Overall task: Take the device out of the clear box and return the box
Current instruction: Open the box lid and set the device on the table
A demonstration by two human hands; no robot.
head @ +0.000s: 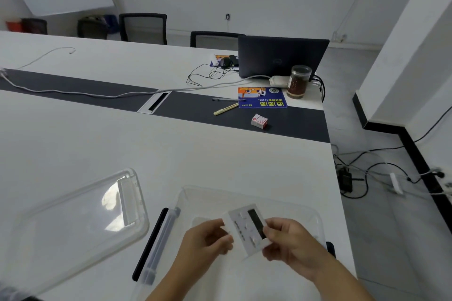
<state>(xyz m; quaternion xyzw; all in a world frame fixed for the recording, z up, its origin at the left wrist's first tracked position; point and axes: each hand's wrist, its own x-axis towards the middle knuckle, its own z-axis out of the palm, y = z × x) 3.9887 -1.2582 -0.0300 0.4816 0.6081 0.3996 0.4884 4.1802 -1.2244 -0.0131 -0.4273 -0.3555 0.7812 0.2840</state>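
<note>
A small white device [247,228] with a dark screen strip and several buttons is held above the open clear box [244,194] at the near edge of the white table. My left hand [208,239] pinches its left edge and my right hand [291,242] grips its right edge. The box has a black latch handle [150,242] on its left side. Its clear lid [73,225] lies flat on the table to the left, apart from the box.
A dark strip runs across the table with a small white-and-red carton [259,121], a yellow pen [225,109] and a blue mat [263,98]. Behind stand a jar [299,82], a laptop [282,56] and cables. The table edge and floor cables [362,173] are to the right.
</note>
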